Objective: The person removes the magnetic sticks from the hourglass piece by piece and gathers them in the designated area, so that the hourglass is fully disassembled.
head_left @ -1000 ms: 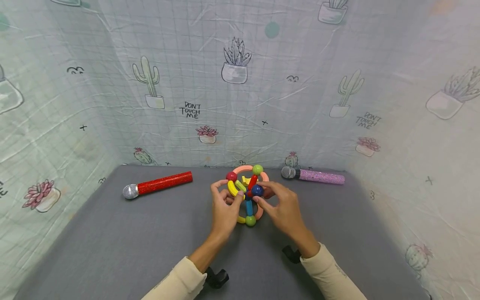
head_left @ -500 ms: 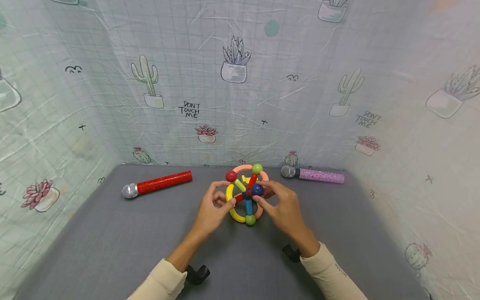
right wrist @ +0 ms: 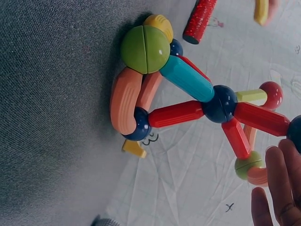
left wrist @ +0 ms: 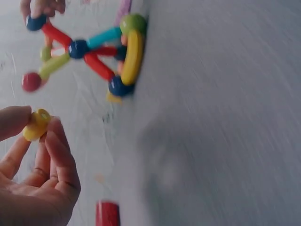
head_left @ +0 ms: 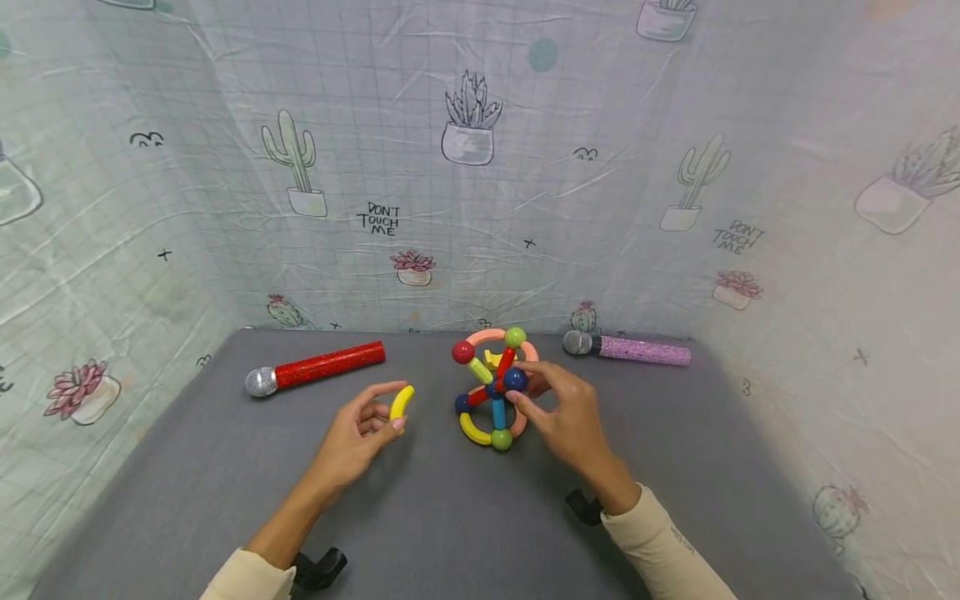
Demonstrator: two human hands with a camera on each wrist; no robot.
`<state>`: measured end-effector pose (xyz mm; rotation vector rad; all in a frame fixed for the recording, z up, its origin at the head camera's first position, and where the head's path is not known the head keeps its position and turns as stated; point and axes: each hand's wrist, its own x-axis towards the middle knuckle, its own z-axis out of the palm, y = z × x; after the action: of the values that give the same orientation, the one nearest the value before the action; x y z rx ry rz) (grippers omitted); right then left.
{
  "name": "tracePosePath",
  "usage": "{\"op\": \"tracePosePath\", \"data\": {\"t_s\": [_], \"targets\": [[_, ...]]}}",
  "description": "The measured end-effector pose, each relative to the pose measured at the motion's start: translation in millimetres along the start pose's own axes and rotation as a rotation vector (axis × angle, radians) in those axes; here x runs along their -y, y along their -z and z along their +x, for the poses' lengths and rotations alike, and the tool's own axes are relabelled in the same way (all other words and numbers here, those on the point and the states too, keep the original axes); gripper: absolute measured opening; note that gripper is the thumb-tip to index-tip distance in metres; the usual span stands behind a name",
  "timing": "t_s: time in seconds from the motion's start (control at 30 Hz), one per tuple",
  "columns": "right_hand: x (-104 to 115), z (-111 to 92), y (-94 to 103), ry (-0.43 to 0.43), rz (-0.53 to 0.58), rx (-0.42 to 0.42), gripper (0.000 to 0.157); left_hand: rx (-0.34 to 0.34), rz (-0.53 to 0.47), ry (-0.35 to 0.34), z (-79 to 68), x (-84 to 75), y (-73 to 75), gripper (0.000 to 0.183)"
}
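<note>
Yellow curved rod (head_left: 401, 402): in the head view the left hand (head_left: 354, 435) pinches it, long axis steep, top leaning right; the ball-and-stick model (head_left: 498, 414) stands apart to its right, the right hand (head_left: 566, 417) gripping a blue ball (head_left: 515, 380). In the left wrist view the rod (seen nearly end-on) is apart from the model; in the right wrist view, beyond it.
</note>
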<state>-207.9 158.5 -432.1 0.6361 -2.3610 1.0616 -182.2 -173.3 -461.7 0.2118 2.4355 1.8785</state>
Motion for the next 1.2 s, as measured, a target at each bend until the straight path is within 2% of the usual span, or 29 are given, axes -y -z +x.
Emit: {"op": "tracePosePath", "data": {"t_s": [0.17,0.5,0.8,0.9,1.03,1.2], "targets": [[-0.8,-0.5,1.5,-0.002,0.006,-0.007,0.042,-0.023,0.059,0.060,-15.9,11.7,29.9,0.053],[-1.3,-2.5,1.3,0.002,0.004,0.004,0.043,-0.116,0.264,0.100,-51.0,34.7,85.0,0.053],[-4.7,-2.0,2.4,0.047,0.052,-0.016,0.047,-0.133,0.442,0.148,-87.8,53.5,133.6,0.051],[-7.9,-0.4,5.9,0.061,0.054,-0.015,0.049,-0.130,0.470,0.186,-95.8,57.6,145.3,0.051],[-13.6,2.6,13.6,0.048,-0.003,0.036,0.051,-0.080,0.497,0.240,-101.3,60.2,155.1,0.050],[-18.7,6.6,18.3,0.050,-0.056,0.096,0.044,-0.020,0.530,0.254,-105.5,62.3,160.3,0.049]]}}
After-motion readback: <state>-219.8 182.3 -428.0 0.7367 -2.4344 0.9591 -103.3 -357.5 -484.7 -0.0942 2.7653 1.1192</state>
